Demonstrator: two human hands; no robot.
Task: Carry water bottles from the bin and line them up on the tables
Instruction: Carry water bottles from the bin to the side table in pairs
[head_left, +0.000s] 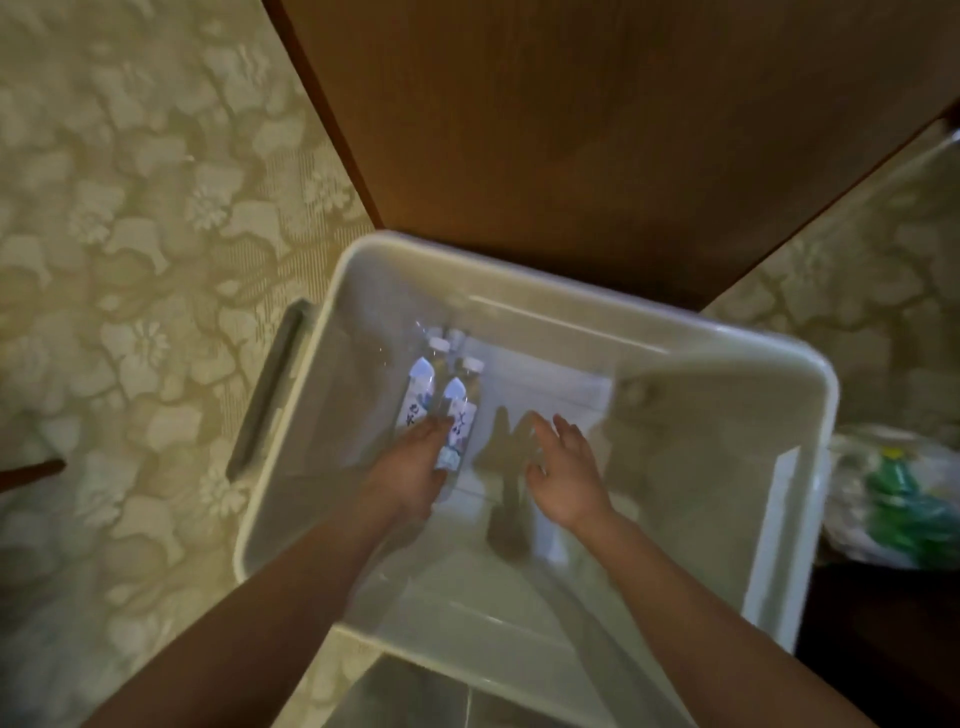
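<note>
In the bin (701, 415), the left hand (410, 470) is laid on two water bottles (458, 410) (grasp cannot be told), and the right hand (563, 467) is held released alongside.

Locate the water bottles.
Head view: the clear, white-capped plastic water bottles lie side by side on the floor of the white plastic bin, left of centre, near ends under the left hand.
</note>
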